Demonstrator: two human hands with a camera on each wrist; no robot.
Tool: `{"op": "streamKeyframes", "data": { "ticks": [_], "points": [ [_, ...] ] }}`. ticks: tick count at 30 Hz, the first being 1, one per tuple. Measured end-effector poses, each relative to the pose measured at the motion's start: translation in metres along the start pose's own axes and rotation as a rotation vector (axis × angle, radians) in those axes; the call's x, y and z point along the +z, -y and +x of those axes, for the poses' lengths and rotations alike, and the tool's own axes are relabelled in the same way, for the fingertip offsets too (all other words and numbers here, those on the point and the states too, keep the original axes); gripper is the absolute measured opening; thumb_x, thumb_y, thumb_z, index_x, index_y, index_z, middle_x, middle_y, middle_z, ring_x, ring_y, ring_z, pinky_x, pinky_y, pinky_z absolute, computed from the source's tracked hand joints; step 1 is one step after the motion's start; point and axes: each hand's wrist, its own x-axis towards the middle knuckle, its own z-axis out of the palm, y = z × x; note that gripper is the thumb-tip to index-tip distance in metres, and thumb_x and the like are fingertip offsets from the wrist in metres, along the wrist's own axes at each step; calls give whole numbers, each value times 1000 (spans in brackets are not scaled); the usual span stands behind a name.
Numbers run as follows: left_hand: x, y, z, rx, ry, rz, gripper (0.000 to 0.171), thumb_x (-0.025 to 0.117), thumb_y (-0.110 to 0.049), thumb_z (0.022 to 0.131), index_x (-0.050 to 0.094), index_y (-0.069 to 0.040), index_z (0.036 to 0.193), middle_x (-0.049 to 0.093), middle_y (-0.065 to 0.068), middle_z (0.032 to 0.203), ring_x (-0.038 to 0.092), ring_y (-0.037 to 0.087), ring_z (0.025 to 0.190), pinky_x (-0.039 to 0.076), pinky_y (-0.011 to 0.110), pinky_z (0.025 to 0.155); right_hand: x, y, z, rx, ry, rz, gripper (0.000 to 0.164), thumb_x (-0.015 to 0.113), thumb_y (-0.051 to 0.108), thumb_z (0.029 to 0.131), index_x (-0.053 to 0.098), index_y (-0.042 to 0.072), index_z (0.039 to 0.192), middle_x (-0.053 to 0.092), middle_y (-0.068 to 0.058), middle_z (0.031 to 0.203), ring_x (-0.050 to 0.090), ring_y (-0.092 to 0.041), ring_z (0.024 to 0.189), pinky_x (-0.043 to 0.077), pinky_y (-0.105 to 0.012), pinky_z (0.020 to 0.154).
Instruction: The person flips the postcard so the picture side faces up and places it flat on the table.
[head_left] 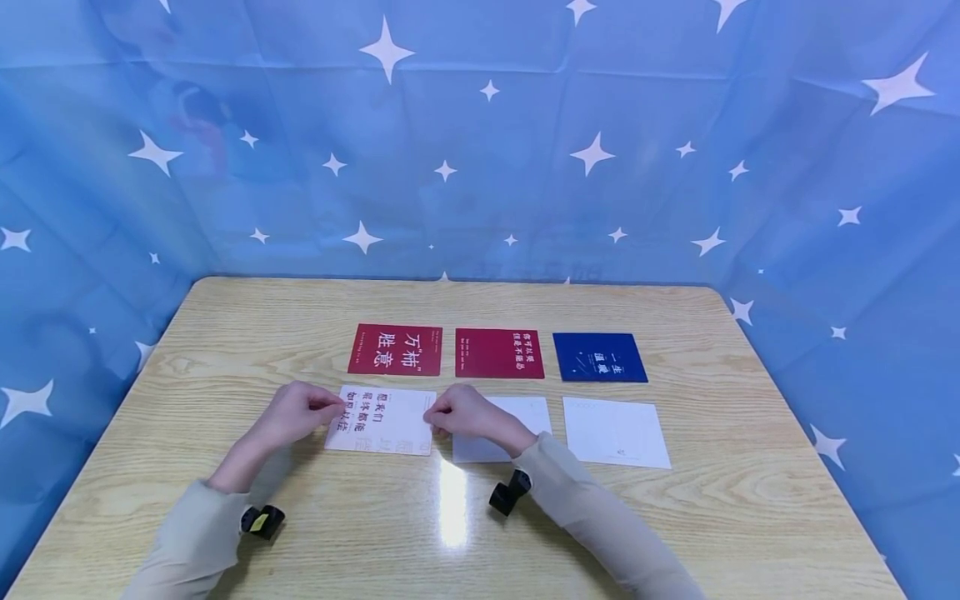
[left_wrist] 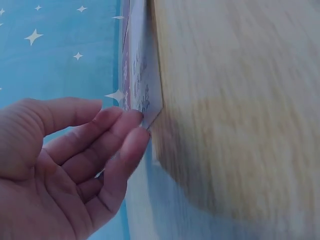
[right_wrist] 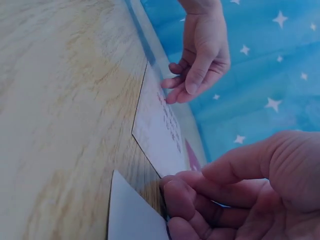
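Observation:
A white postcard (head_left: pixel 393 408) printed with dark Chinese characters lies flat on the wooden table. At its left edge, the left hand (head_left: pixel 295 412) touches it with loosely bent fingertips; in the left wrist view the thumb stands apart from the card. My right hand (head_left: pixel 471 411) has its bent fingertips against the opposite edge. The right wrist view shows that thumb resting by the index finger, with no card between them. Partly beneath the right hand and wrist lies a blank-looking white card (head_left: pixel 480 451). Another white card (head_left: pixel 617 433) is farther right.
Behind the white cards runs a row: a red card (head_left: pixel 395 350), a second red card (head_left: pixel 498 354) and a blue card (head_left: pixel 600 357), all with light lettering. The wooden table (head_left: pixel 720 517) ends at a blue curtain (head_left: pixel 480 200) with white stars.

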Motion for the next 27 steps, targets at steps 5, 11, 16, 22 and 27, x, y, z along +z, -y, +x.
{"op": "streamKeyframes", "data": {
  "ticks": [5, 11, 16, 22, 27],
  "points": [
    [0, -1, 1, -35, 17, -15, 16, 65, -8, 85, 72, 4, 92, 71, 11, 83, 56, 14, 67, 42, 25, 57, 0, -4, 1, 4, 9, 25, 17, 58, 5, 90, 73, -2, 92, 70, -9, 80, 54, -8, 56, 34, -17, 48],
    [1, -1, 1, -35, 31, -95, 19, 63, -10, 87, 70, 5, 96, 66, 8, 70, 44, 8, 49, 34, 21, 45, -9, -13, -4, -40, -21, 51, 18, 61, 11, 90, 72, 1, 100, 71, -7, 91, 56, -6, 64, 40, -19, 53],
    [8, -7, 7, 27, -13, -132, 17, 64, -10, 87, 71, 4, 96, 66, 7, 74, 44, 7, 55, 37, 21, 50, -24, -16, -16, -57, -64, 90, 22, 62, 13, 90, 70, 0, 106, 70, -9, 101, 65, -12, 76, 47, -23, 61],
    [23, -21, 23, 73, 4, -173, 19, 65, -9, 87, 70, 4, 100, 68, 10, 81, 50, 12, 62, 42, 22, 54, -36, -24, -31, -48, -108, 148, 23, 60, 10, 90, 68, -2, 108, 69, -12, 101, 65, -14, 80, 51, -26, 71],
    [37, -33, 35, 134, 9, -185, 17, 66, -6, 85, 71, 4, 98, 70, 11, 86, 56, 14, 67, 48, 24, 60, -43, -34, -40, -63, -176, 136, 23, 63, 10, 89, 68, -2, 107, 68, -12, 101, 60, -13, 81, 50, -25, 73]
  ]
}}
